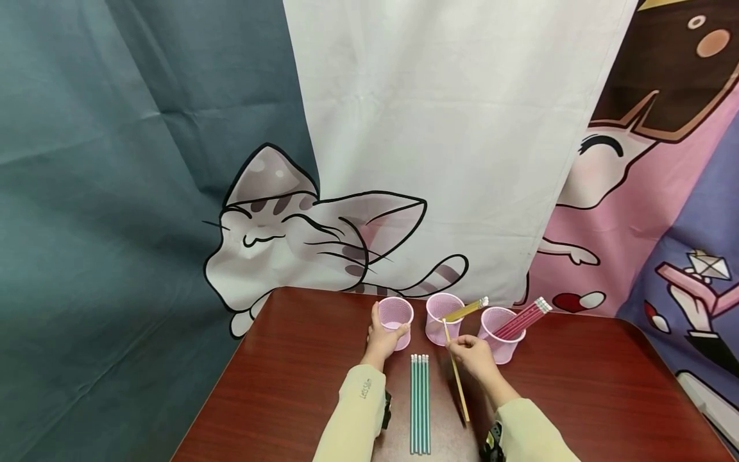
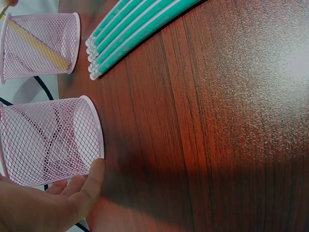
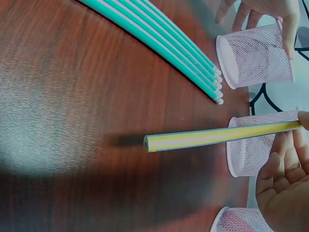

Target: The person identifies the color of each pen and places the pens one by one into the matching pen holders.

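Observation:
My left hand (image 1: 381, 340) grips the left pink mesh pen cup (image 1: 402, 340), its fingers and thumb around the side and rim. Between thumb and fingers, my right hand (image 1: 476, 360) pinches a yellow pencil (image 1: 458, 380). That pencil slants in front of the middle mesh cup (image 1: 435, 330), with its upper tip near the rim. Inside the middle cup lean other yellow pencils (image 1: 470, 308). No pencils show in the left cup (image 2: 63, 140). In the right wrist view, the held pencil (image 3: 203, 137) hangs above the table, its lower end apart from the wood.
Several green pencils (image 1: 420, 404) lie side by side on the dark red table (image 1: 288, 385), between my arms. At the right, a third mesh cup (image 1: 503, 351) holds several red pencils (image 1: 522, 319). A printed cloth (image 1: 462, 128) hangs behind the table's back edge.

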The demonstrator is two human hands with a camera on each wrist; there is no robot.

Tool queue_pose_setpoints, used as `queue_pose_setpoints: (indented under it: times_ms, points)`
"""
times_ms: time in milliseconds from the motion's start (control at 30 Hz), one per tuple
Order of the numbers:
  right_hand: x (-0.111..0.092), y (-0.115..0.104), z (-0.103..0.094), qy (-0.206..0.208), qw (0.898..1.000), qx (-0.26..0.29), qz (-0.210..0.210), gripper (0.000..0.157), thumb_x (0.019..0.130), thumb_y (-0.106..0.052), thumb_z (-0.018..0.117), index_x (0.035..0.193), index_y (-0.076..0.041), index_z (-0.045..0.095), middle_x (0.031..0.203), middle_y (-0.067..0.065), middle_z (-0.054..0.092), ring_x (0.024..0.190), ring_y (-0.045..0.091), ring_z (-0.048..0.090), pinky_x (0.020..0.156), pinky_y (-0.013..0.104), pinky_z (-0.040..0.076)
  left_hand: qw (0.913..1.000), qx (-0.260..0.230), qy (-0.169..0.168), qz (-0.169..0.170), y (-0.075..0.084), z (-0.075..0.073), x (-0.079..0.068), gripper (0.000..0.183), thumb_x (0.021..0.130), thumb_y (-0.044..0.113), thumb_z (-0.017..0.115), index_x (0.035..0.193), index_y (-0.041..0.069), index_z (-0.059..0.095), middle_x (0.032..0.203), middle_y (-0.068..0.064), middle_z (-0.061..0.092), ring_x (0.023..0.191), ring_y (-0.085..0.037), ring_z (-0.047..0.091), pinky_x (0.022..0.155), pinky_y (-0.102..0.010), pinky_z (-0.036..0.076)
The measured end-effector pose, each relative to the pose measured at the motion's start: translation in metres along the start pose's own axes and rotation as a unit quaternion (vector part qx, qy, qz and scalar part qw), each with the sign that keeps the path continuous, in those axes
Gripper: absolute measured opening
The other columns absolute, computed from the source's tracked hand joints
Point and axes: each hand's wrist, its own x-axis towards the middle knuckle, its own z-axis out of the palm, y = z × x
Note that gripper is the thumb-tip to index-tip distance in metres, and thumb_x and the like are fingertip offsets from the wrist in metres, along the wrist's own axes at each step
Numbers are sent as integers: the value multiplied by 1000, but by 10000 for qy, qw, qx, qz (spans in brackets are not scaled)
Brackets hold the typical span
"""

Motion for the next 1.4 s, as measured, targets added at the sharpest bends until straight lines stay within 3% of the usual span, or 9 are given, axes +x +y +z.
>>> queue_pose_setpoints:
  times_ms: [100, 233, 367, 800, 1033, 1400]
  points:
    - [3, -4, -3, 16, 9999, 64, -128, 16, 77, -12, 65, 75, 4, 64, 57, -2, 54, 52, 8, 47, 47, 21, 41, 10000, 15, 13, 15, 0, 0, 0, 95, 69, 27, 81, 145, 24, 22, 131, -31, 35, 117, -50, 35, 93, -60, 31]
    - [8, -15, -5, 75, 9990, -193, 390, 20, 80, -8, 66, 85, 11, 63, 62, 1, 57, 54, 7, 50, 51, 22, 43, 10000, 17, 23, 8, 0, 0, 1, 96, 69, 27, 81, 145, 24, 22, 131, -30, 36, 117, -50, 35, 93, -60, 31]
    - [12, -26, -8, 136, 9972, -360, 639, 21, 82, -6, 67, 91, 13, 63, 65, 0, 59, 55, 5, 51, 54, 20, 43, 10000, -7, 16, 6, -1, 0, 1, 96, 69, 27, 81, 145, 24, 22, 132, -31, 36, 117, -50, 35, 93, -60, 31]
    - [22, -40, -18, 214, 9970, -233, 706, 24, 83, -10, 68, 94, 9, 62, 62, -4, 56, 58, 14, 56, 50, 26, 47, 10000, -10, 21, 74, 0, 0, 0, 96, 69, 26, 81, 145, 22, 22, 130, -32, 37, 117, -51, 35, 93, -60, 31]
    - [23, -49, -21, 135, 9978, -58, 639, 26, 84, -8, 67, 96, 13, 58, 64, -4, 57, 57, 10, 58, 51, 26, 49, 9999, -23, 25, 111, 0, 0, 0, 96, 69, 25, 81, 145, 20, 22, 130, -33, 36, 116, -52, 35, 93, -61, 31]
    - [29, -58, -25, 229, 9984, 73, 505, 17, 86, -5, 63, 94, 9, 56, 67, -5, 57, 55, 4, 55, 49, 21, 46, 9999, -13, 38, 105, -1, 0, 0, 96, 69, 26, 81, 145, 21, 22, 129, -33, 37, 116, -52, 36, 93, -60, 31]
